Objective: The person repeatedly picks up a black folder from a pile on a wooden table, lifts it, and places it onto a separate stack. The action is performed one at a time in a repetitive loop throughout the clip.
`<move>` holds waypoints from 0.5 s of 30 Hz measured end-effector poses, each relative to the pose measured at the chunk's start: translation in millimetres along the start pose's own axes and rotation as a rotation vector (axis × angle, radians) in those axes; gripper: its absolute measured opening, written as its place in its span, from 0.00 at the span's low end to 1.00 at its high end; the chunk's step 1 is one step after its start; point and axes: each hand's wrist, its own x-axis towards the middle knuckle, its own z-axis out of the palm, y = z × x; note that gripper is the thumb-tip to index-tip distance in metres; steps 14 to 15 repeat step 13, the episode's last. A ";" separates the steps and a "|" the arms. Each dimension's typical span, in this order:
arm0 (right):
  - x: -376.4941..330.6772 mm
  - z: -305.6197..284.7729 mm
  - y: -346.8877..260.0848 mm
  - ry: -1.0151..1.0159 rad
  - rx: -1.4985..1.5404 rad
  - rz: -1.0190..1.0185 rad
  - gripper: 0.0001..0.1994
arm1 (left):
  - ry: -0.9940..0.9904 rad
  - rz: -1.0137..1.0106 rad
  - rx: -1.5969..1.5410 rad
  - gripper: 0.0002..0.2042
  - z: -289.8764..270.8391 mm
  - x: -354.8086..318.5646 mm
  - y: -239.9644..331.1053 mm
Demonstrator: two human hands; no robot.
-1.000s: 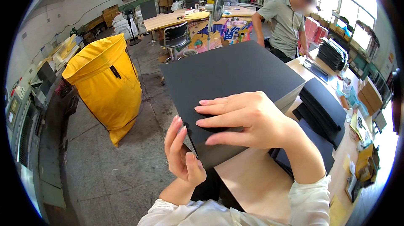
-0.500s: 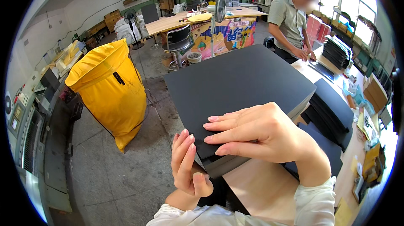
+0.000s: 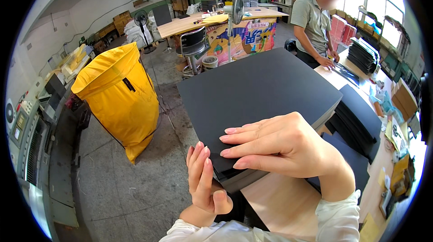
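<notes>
A thick stack of large black sheets (image 3: pixel 257 93) lies in front of me at the table's near left corner. My right hand (image 3: pixel 284 145) rests on top, palm down, with its fingers stretched toward the left over the near corner. Beside the left edge of that stack is my left hand (image 3: pixel 205 181), upright, fingers straight and the thumb apart from them. Its fingertips reach the level of the top sheet and seem to touch the edge. Neither hand grips anything. Part of the stack's near side is hidden behind my right hand.
More black sheets (image 3: pixel 354 125) lie to the right on the wooden table (image 3: pixel 279 206). Beyond them a co-worker (image 3: pixel 313 21) handles dark sheets near a tall black pile (image 3: pixel 363 57). A yellow sack (image 3: pixel 119 102) stands on the floor at left; a fan (image 3: pixel 237 10) stands farther back.
My hands keep almost the same places on the stack, while the whole view shifts slightly. The co-worker's hands have moved a little.
</notes>
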 end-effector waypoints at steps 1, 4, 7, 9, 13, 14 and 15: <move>0.2 0.0 -0.1 -0.001 0.007 0.002 0.10 | -0.001 -0.003 0.002 0.28 -0.2 -0.3 0.3; 0.7 -0.5 -1.0 -0.004 0.020 0.008 0.10 | -0.012 -0.005 0.013 0.28 -0.7 1.0 1.7; 0.7 -0.7 -1.6 -0.007 0.027 0.016 0.09 | -0.087 0.049 0.112 0.29 -3.3 4.4 1.2; 0.8 -1.0 -2.0 -0.007 0.033 0.023 0.09 | -0.090 0.047 0.127 0.29 -2.5 5.6 2.8; 0.5 -1.0 -1.7 -0.008 0.049 0.027 0.09 | -0.112 0.042 0.155 0.30 -3.3 6.6 4.7; 0.5 -1.0 -1.7 -0.008 0.049 0.027 0.09 | -0.112 0.042 0.155 0.30 -3.3 6.6 4.7; 0.5 -1.0 -1.7 -0.008 0.049 0.027 0.09 | -0.112 0.042 0.155 0.30 -3.3 6.6 4.7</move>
